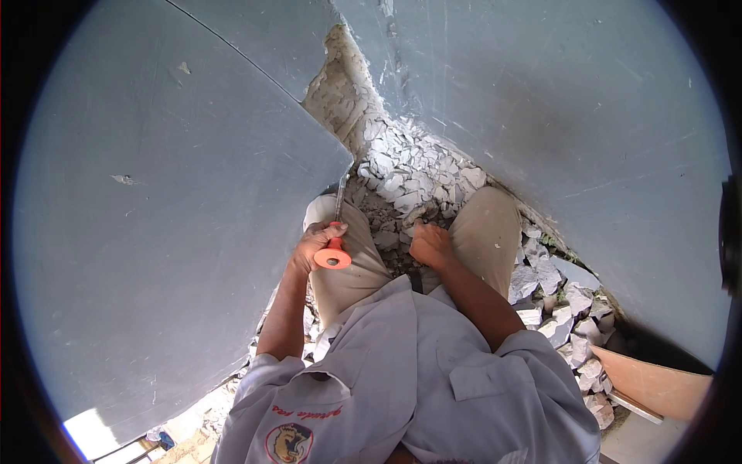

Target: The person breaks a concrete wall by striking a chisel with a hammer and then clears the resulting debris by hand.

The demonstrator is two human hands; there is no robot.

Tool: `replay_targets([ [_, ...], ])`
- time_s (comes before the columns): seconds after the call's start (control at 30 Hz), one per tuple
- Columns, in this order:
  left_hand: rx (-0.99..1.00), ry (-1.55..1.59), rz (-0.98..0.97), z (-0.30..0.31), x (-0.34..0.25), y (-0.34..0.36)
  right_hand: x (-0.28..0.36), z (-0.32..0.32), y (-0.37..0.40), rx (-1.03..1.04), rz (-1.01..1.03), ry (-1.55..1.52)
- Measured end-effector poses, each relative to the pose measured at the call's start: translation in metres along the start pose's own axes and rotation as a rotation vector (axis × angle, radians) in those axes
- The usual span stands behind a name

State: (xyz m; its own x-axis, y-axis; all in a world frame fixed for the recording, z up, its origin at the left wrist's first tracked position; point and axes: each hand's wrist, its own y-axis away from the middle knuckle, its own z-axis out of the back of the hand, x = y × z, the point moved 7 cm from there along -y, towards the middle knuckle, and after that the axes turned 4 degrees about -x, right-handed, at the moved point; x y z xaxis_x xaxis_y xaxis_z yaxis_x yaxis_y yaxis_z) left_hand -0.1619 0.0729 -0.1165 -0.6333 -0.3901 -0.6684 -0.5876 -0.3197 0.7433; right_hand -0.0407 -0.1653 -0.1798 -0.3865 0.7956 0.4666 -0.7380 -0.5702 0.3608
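My left hand [312, 245] is wrapped round the orange grip of a chisel [332, 257]. The chisel's round guard and steel striking end face up toward me, and its shaft runs away to the lower corner of the left wall. My right hand [433, 246] is closed between my knees, low over the broken rubble [417, 172]. A brownish lump [421, 213] lies by its fingertips; whether the fingers grip it or something else, I cannot make out. Behind the chisel, a chipped-out patch [338, 89] of bare masonry shows between the grey walls.
Smooth grey walls rise close on the left [162, 209] and right [572, 116], meeting ahead. Larger broken chunks [568, 301] lie along the foot of the right wall. A brown curved panel [649, 379] stands at the lower right.
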Motion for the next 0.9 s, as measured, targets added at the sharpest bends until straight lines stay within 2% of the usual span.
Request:
replay_targets([
  [0.33,-0.007,-0.005,-0.016,0.010,0.011,-0.012,-0.016,0.001,-0.010,0.135,-0.196,-0.116],
  [0.63,0.002,-0.016,-0.062,0.002,0.003,0.003,-0.016,0.004,-0.007,0.171,-0.214,-0.118],
  [0.73,0.187,-0.058,-0.126,-0.008,-0.006,0.021,-0.015,0.005,-0.007,0.098,-0.176,-0.125],
  [0.83,0.419,0.146,-0.145,-0.045,-0.032,0.074,-0.015,0.005,-0.008,0.114,-0.166,-0.130],
  [0.9,0.555,0.314,-0.271,-0.068,-0.057,0.103,-0.015,0.004,-0.010,0.125,-0.172,-0.123],
])
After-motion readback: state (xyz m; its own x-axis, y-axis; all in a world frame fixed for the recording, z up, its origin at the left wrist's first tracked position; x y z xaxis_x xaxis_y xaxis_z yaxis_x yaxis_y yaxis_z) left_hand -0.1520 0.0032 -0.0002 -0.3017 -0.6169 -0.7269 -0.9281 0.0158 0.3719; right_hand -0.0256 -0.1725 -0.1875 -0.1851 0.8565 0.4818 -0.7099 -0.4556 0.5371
